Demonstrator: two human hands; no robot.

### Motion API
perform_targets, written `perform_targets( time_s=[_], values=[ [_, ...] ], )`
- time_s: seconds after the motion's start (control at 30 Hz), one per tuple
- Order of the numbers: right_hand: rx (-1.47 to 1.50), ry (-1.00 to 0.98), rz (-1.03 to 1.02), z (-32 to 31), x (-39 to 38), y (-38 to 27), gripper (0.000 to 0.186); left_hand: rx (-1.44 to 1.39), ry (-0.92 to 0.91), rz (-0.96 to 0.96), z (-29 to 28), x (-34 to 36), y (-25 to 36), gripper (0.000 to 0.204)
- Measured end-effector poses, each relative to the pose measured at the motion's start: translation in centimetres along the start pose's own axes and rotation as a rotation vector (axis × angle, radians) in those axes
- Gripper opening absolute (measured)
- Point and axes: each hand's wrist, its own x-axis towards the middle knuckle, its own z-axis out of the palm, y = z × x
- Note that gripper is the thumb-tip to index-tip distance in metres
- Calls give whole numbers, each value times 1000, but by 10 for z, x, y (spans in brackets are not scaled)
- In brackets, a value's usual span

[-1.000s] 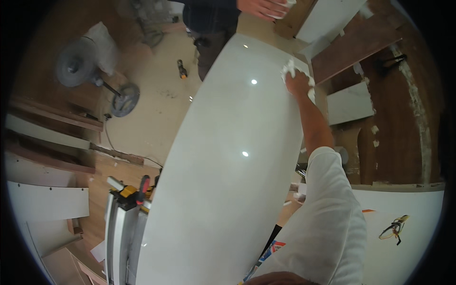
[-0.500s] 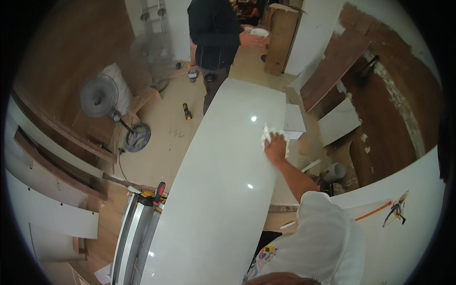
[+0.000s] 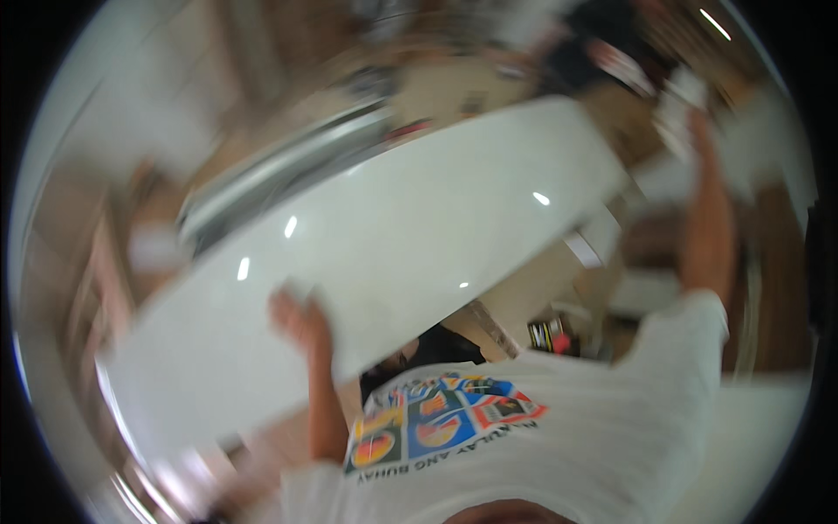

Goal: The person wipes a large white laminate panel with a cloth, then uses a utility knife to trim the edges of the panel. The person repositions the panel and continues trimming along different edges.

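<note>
Grips a white cloth (image 3: 681,100) in the right hand (image 3: 700,129), held out past the upper right end of the panel (image 3: 419,218) and apart from it; with the fingers smeared by blur, cannot tell how tightly clenched. Holds the left hand (image 3: 301,321) spread and unclenched, fingers loosely parted, over the near side of the panel, left of its middle; cannot tell whether touching or just above. Has that pale, glossy surface stretched diagonally ahead, from lower left to upper right, catching several bright glints of light. Faces metal lengths (image 3: 288,162) beyond its far edge, tan floor (image 3: 436,87) past those, and a blurred co-worker (image 3: 594,44) in dark clothing toward the upper right. Wears a white shirt (image 3: 602,419) with a colourful print.
</note>
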Motion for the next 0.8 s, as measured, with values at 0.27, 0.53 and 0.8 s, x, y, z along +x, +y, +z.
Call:
perform_targets(
  time_s=[0.27,0.53,0.8],
  values=[
    [3,-384,-116,171,-207,-111,60,-79,-194,427,-62,-72,-50,63],
    [556,-819,-138,165,-488,-321,41,-110,-174,219,-128,-151,-116,53],
    [351,-592,-262,152,-473,-355,63,-277,500,-569,-179,-187,-222,54]
  ],
)
